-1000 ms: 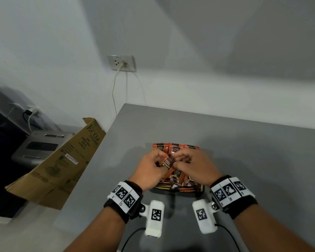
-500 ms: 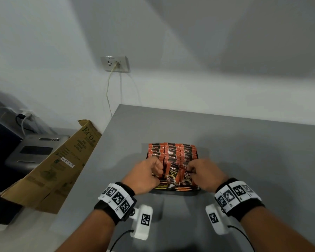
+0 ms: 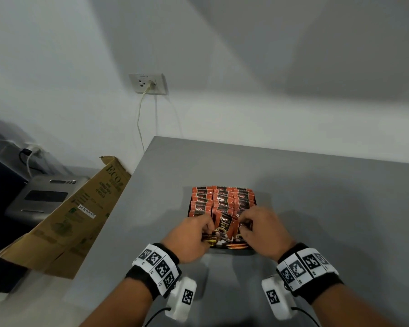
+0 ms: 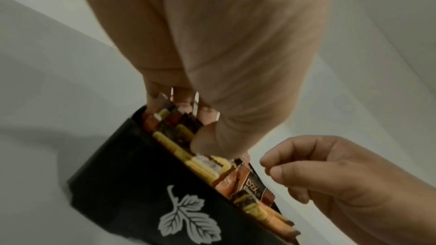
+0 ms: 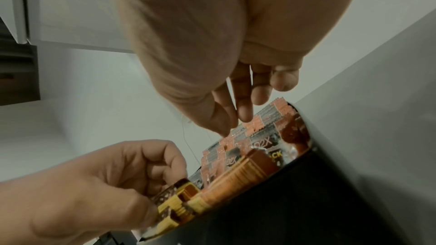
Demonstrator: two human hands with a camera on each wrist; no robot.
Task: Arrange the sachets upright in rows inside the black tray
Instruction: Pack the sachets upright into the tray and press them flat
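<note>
Sachets (image 3: 223, 201) of glossy orange and dark foil, flat with crimped, saw-toothed top edges, stand upright in three close rows inside the black tray (image 4: 132, 189). That tray is a smooth, matte, straight-walled box with a pale leaf motif printed on its near wall, sitting on the plain grey surface (image 3: 340, 208) near its front edge. At the near end of the tray the packets lean towards the camera, showing a coffee-cup print and dark label.

Left hand (image 3: 191, 237) is at the near left corner of the tray, its fingers curled round a bundle of sachets there; the right wrist view shows yellow and brown packet ends pinched under its thumb. Right hand (image 3: 262, 230) is at the near right corner with fingers bent down, fingertips (image 5: 245, 116) touching the serrated tops of the right-hand row, gripping nothing clearly.

Creased brown cardboard (image 3: 64, 223) leans against the surface's left side.
</note>
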